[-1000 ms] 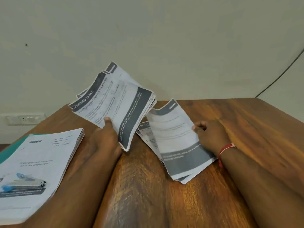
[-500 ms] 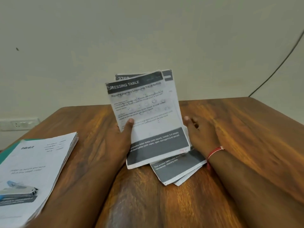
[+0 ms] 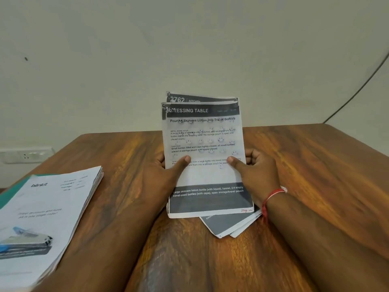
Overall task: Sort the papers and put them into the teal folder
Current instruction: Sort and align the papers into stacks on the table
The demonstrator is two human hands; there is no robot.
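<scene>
Tabletop (image 3: 315, 165): papers (image 3: 204, 135) seemingly upright, heading topmost

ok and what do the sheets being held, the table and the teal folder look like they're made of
Held sheets: thin matte printer paper, judging by grey toner print and curled corners. Table: wood or veneer, semi-gloss; streaky brown grain with soft sheen. Teal folder: only a smooth edge shows under the side stack, perhaps card or plastic.
</scene>
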